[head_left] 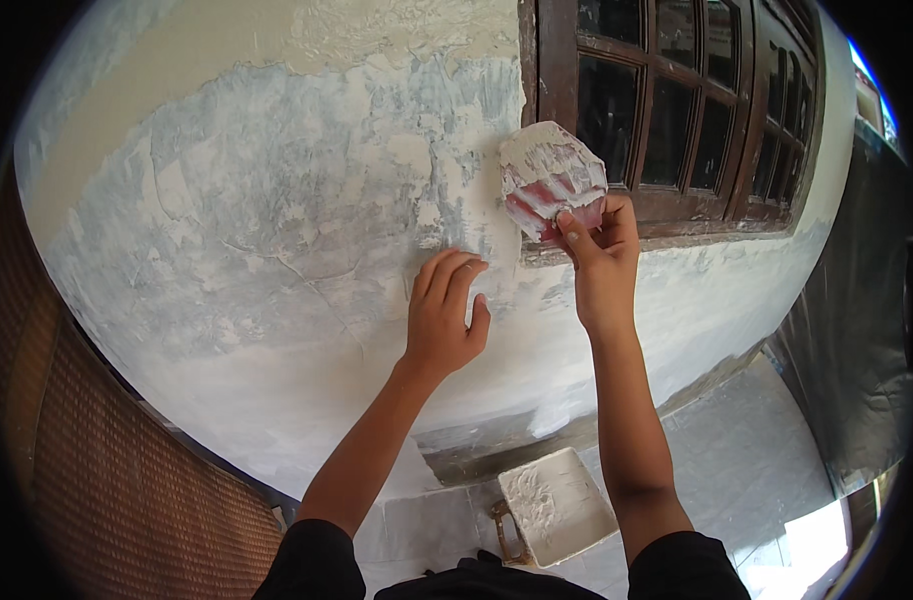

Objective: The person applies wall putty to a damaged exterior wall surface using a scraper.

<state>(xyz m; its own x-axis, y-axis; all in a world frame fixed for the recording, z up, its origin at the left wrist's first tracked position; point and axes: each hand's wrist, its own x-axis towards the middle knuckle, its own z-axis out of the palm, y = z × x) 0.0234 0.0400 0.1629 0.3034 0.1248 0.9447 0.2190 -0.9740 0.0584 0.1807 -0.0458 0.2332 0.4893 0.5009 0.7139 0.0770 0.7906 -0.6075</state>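
Observation:
A flat reddish scraper, its face smeared with off-white plaster, is pinched between the thumb and fingers of my right hand. It is held up beside the lower left corner of the window frame. My left hand is at the wall, lower and to the left of the scraper, fingers apart and slightly bent, with nothing in them. Whether its fingertips touch the wall I cannot tell. The wall is patchy grey and white, with a thicker cream coat along its upper part.
A dark wooden window with small panes is set in the wall at the upper right. Below, a square tub of white plaster stands by a small wooden support over grey floor tiles. Woven matting lines the left; black sheeting hangs right.

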